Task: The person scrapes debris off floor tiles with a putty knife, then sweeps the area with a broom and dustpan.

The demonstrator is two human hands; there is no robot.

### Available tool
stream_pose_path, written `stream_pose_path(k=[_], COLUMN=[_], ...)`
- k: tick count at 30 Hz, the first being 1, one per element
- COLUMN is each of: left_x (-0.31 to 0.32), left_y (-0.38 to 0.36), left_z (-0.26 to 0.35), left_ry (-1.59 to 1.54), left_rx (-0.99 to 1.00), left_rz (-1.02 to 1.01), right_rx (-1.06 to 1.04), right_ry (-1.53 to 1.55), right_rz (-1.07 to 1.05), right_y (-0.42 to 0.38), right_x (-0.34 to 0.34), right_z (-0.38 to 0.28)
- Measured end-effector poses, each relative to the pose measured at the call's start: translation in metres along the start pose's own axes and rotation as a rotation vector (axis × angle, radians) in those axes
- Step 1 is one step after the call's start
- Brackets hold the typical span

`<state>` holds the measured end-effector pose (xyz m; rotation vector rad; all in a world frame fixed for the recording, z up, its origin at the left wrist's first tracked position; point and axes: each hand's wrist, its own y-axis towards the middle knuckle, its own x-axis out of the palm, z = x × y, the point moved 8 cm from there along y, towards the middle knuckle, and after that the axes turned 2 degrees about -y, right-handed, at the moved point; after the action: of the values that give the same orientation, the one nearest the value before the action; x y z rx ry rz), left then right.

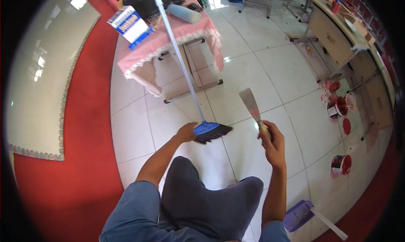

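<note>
My left hand (pixel 187 132) is closed on the blue head of a broom (pixel 207 127), at its left end. Dark bristles fan out to the right, and the pale blue handle rises toward the cloth-covered table. In my right hand (pixel 272 143) is a putty knife (pixel 251 105), gripped by its light handle, with the metal blade pointing up and away from me. Reddish marks show on the blade. The two tools are apart from each other. The fingers of my left hand are partly hidden behind the broom head.
A table with a pink striped cloth (pixel 177 39) bears a blue-white box (pixel 128 24). Paint buckets (pixel 337 108) and another bucket (pixel 341 164) stand at right among red spots. A purple dustpan (pixel 298 216) lies at lower right. Desks (pixel 333 35) line the right side.
</note>
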<state>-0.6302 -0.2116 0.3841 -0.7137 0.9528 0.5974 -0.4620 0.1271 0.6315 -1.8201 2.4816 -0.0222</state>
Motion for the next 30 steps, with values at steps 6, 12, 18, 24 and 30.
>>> stream_pose_path(k=[6, 12, 18, 24, 30], left_x=[-0.043, -0.115, -0.232, -0.248, -0.237], left_y=[-0.26, -0.154, 0.151, 0.204, 0.126], left_z=[-0.103, -0.103, -0.088, -0.07, -0.081], left_ry=[0.082, -0.18, -0.876, -0.784, -0.783], left_rx=[-0.475, -0.248, -0.501, -0.609, -0.695], left_rz=[-0.114, 0.008, 0.495, 0.382, 0.444], right_rx=[0.188, -0.106, -0.15, -0.113, 0.0], right_ry=[-0.142, -0.57, -0.881, -0.798, -0.906], right_rz=[0.012, 0.207, 0.271, 0.228, 0.133], right_y=[0.125, 0.313, 0.397, 0.355, 0.393], right_x=[0.099, 0.213, 0.303, 0.309, 0.317], right_z=[-0.122, -0.181, -0.169, -0.167, -0.165])
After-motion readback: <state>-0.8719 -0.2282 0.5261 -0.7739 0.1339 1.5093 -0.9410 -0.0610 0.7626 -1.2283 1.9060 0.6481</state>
